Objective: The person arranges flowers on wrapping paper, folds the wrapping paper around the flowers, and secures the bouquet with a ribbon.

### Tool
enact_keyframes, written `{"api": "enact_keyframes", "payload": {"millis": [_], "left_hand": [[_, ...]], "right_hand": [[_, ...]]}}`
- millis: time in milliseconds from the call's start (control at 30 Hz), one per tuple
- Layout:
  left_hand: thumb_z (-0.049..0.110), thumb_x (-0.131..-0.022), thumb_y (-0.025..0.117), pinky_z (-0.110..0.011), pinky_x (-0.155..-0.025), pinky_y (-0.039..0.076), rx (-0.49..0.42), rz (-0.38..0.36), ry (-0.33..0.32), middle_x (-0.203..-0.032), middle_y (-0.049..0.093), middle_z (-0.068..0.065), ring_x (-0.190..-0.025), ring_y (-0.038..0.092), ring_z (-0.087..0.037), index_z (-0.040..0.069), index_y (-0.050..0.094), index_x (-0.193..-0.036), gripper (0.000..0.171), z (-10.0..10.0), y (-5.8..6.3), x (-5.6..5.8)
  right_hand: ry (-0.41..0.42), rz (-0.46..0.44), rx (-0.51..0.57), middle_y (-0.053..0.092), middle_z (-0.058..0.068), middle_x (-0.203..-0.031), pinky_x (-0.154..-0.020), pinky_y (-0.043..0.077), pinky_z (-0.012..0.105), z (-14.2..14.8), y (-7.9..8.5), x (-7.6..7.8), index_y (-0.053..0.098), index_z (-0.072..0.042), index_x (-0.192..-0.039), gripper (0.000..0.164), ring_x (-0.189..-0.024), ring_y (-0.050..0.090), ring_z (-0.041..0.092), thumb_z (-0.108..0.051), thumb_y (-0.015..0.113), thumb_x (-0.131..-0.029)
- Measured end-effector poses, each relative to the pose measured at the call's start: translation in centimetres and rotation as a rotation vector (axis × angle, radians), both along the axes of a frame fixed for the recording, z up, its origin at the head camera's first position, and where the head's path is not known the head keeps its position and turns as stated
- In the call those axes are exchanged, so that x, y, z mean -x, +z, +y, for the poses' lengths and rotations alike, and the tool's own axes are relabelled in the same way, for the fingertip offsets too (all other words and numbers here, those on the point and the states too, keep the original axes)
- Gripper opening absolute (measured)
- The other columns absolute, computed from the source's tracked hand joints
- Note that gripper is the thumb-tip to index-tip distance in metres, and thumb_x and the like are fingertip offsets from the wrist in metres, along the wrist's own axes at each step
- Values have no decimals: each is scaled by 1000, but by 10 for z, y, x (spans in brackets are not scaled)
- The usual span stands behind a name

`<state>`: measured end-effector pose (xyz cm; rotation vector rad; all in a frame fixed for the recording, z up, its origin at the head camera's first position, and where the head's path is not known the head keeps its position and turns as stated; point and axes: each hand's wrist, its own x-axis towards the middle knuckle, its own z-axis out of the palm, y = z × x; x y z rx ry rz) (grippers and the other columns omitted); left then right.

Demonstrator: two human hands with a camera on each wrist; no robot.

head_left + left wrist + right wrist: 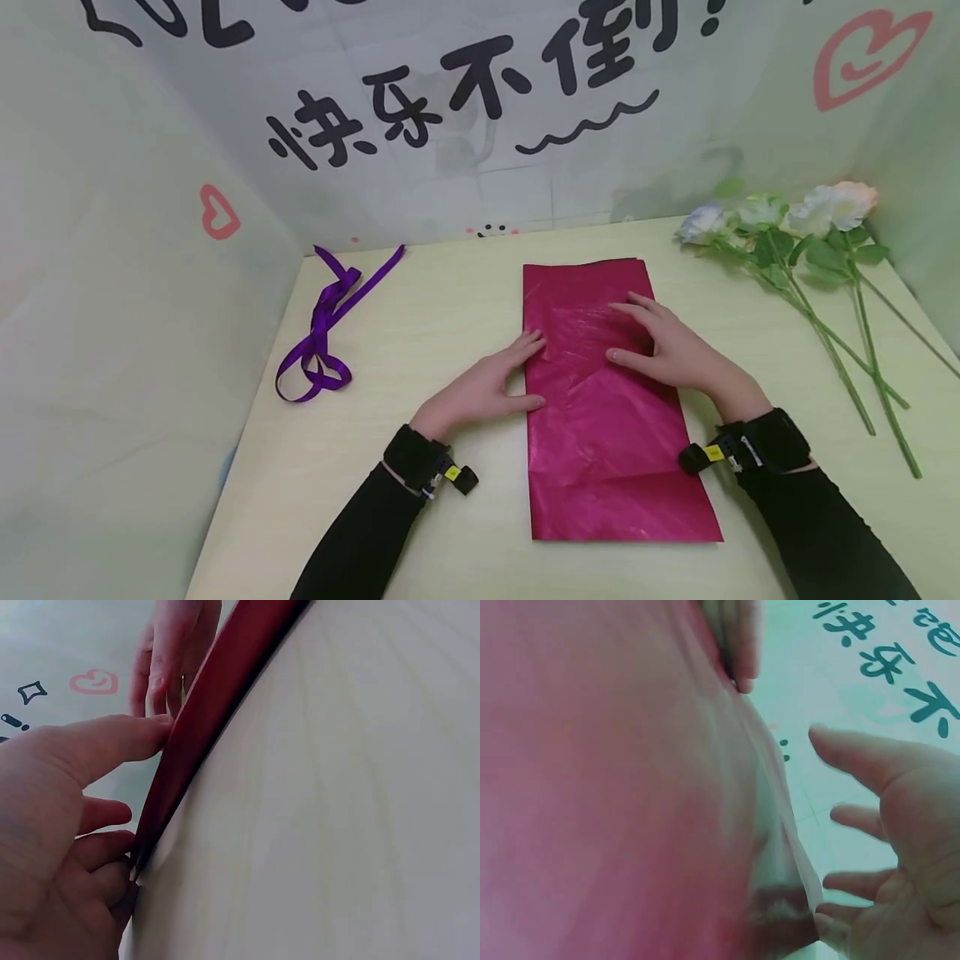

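Note:
A folded magenta sheet of wrapping paper (pixel 600 475) lies lengthwise on the table, creased and shiny. My left hand (pixel 483 387) rests at its left edge, with fingertips and thumb just over the border. The left wrist view shows the thumb touching the red sheet's edge (pixel 199 712) and the other fingers low beside it. Over the upper right part of the sheet, my right hand (pixel 678 354) is spread, thumb apart from the fingers. In the right wrist view its fingers are loosely bent near the sheet's far edge, gripping nothing.
A purple ribbon (pixel 321 333) lies in loops at the left of the table (pixel 450 517). Several artificial flowers (pixel 817 208) with long green stems lie at the right. A printed backdrop (pixel 420 192) stands behind the table's far edge.

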<state>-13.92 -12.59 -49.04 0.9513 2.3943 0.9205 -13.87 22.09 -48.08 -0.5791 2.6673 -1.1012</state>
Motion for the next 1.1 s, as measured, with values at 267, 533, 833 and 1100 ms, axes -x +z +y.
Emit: {"api": "enact_keyframes", "payload": {"millis": [267, 533, 833, 1100], "left_hand": [[45, -99, 80, -38, -135, 6, 78, 28, -2, -184, 14, -5, -170, 4, -17, 8, 29, -173, 98, -6, 3, 5], [54, -97, 81, -34, -135, 1, 164, 41, -7, -184, 6, -3, -169, -1, -17, 7, 21, -175, 109, -14, 0, 10], [50, -98, 81, -35, -134, -4, 185, -1, -43, -184, -3, -4, -169, -8, -17, 6, 13, -175, 112, -15, 7, 7], [50, -99, 80, -35, -134, -5, 184, -8, -48, -184, -4, -6, -169, -7, -17, 5, 11, -175, 112, -15, 7, 6]], "right_hand": [[-132, -44, -33, 35, 40, -162, -111, 43, 72, 10, 11, 0, 37, 6, -164, 82, -146, 40, 57, -32, 77, -104], [-212, -169, -28, 62, 35, -137, -99, 56, 61, 10, 15, 1, 38, 15, -159, 80, -122, 66, 50, -34, 73, -106], [-312, -411, 93, 73, 24, -122, -83, 58, 34, 10, 16, 2, 42, 13, -156, 79, -103, 70, 30, -36, 75, -105], [-208, -560, 271, 62, -5, -70, -71, 51, 32, 17, 25, -1, 73, 0, -104, 33, -69, 58, 14, -33, 73, -108]]}}
